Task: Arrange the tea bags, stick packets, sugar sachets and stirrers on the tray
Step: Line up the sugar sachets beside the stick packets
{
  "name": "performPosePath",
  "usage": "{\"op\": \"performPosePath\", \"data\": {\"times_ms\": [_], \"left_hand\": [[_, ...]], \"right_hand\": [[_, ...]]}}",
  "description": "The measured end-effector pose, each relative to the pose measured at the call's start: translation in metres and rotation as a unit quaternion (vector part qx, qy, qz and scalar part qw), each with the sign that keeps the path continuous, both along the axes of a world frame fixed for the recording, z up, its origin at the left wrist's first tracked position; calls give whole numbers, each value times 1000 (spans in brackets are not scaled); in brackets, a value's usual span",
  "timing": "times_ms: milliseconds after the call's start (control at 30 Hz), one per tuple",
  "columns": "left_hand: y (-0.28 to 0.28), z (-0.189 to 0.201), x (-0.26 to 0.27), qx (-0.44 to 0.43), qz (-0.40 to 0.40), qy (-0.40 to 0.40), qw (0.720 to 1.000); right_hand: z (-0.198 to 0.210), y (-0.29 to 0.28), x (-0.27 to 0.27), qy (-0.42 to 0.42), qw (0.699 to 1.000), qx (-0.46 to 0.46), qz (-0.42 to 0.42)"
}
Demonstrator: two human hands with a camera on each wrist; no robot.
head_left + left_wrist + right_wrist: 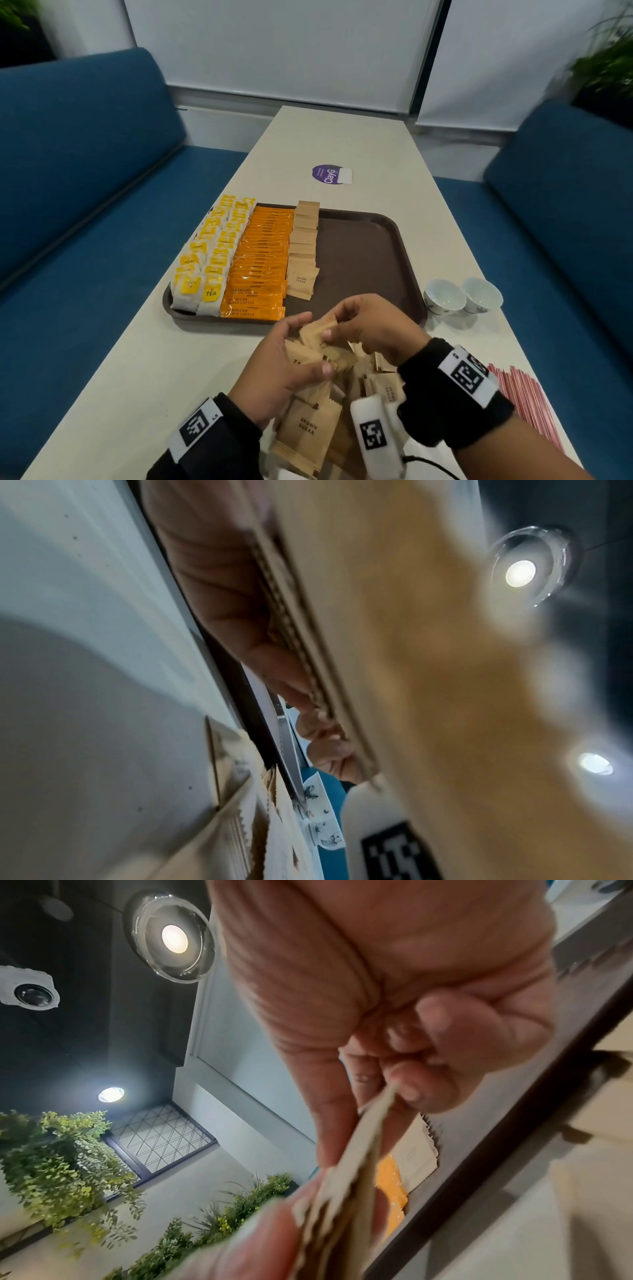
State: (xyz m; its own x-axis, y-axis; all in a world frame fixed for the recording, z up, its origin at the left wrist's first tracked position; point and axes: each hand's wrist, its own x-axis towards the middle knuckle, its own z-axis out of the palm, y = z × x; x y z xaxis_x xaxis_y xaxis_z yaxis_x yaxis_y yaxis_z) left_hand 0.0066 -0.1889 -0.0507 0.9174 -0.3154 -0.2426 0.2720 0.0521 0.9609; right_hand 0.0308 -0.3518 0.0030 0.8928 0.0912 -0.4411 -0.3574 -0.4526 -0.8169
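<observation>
Between the tray's near edge and the table's near edge: small tan paper brown-sugar sachets (320, 337), fanned, long axes pointing roughly toward the tray. Left hand (286, 370) grips the fan from below; right hand (371, 327) pinches the top sachet. Brown plastic tray (359, 260) lies just beyond the fingers, its sugar column (303, 251) forward-left. Loose sachet heap (308, 435) beneath the wrists; pink stirrers (527, 399) by the table's right edge.

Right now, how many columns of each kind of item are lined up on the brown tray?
Tea bags: 2
Stick packets: 1
Sugar sachets: 1
Stirrers: 0
Total: 4 columns
</observation>
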Motion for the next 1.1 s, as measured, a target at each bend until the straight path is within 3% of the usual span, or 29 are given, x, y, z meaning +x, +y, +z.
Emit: {"op": "performPosePath", "data": {"times_ms": [267,400,700,800,933,1100], "left_hand": [[21,-8,16,-3,64,28,998],[30,-10,21,2,83,30,996],[41,-14,28,-2,92,45,995],[41,-14,28,-8,92,47,995],[42,-14,26,-24,93,57,994],[41,-14,27,-24,95,58,994]], "right_hand": [[7,7,57,-11,992,37,-120],[-7,17,90,70,986,0,-153],[-27,32,139,153,967,-185,-82],[-27,33,140,132,971,-191,-64],[-35,26,140,21,988,-123,-90],[-34,26,136,7,991,-106,-84]]}}
